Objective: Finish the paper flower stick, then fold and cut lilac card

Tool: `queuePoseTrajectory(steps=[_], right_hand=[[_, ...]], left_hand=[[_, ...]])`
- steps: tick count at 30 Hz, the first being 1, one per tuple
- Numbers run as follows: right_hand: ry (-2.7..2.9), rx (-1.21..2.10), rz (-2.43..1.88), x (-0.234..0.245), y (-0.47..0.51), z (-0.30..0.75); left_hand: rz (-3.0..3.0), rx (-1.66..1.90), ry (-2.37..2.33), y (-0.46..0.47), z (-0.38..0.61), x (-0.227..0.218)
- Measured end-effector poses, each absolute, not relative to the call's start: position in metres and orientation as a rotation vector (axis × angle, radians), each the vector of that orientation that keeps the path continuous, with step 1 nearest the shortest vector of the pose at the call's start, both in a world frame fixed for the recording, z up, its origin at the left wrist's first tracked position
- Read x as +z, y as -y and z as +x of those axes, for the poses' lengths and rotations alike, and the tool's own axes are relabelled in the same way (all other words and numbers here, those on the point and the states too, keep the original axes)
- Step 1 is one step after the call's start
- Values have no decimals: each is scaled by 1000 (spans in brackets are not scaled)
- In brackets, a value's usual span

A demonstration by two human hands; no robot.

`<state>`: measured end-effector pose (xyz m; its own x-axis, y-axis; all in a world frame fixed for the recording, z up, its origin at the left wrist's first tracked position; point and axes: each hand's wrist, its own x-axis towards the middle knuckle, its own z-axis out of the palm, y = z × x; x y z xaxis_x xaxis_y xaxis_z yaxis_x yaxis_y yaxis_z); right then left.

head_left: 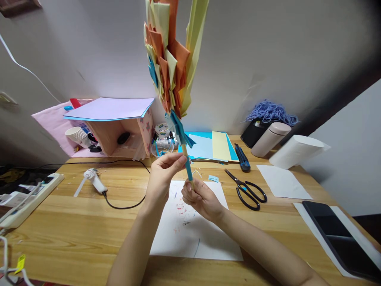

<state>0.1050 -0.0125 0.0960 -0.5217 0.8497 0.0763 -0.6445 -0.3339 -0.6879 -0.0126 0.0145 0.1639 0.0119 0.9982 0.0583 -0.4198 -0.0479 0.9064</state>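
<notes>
A handmade paper flower (pixel 171 67) of folded orange, pale yellow and blue pieces stands upright before me, its top cut off by the frame edge. Its thin stem (pixel 188 169) is wrapped in blue and yellow paper. My left hand (pixel 166 169) pinches the stem between thumb and fingers, partway down. Lower, my right hand (pixel 201 196) closes round the stem's bottom end. Under both hands lies a white sheet (pixel 190 242) marked with coloured scribbles.
Black-handled scissors (pixel 247 190) and a blue utility knife (pixel 242 159) lie to the right, near a pink bottle (pixel 270 139), a paper roll (pixel 297 151) and a phone (pixel 339 238). Leftward are a corded glue gun (pixel 95 180), a power strip (pixel 32 202) and an open box (pixel 119 137).
</notes>
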Motion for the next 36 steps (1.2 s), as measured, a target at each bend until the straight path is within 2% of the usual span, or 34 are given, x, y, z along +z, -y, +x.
queuePoseTrajectory(steps=[16,24,36], right_hand=[[859,1914,-394,95,11,105],[865,1770,-405,94,7,107],[847,1470,-500,98,-20,140]], left_hand=[[983,1352,-828,-15,-10,165],[917,1347,-917,-46,-22,142],[855,1232,-616,-48,-29,143]])
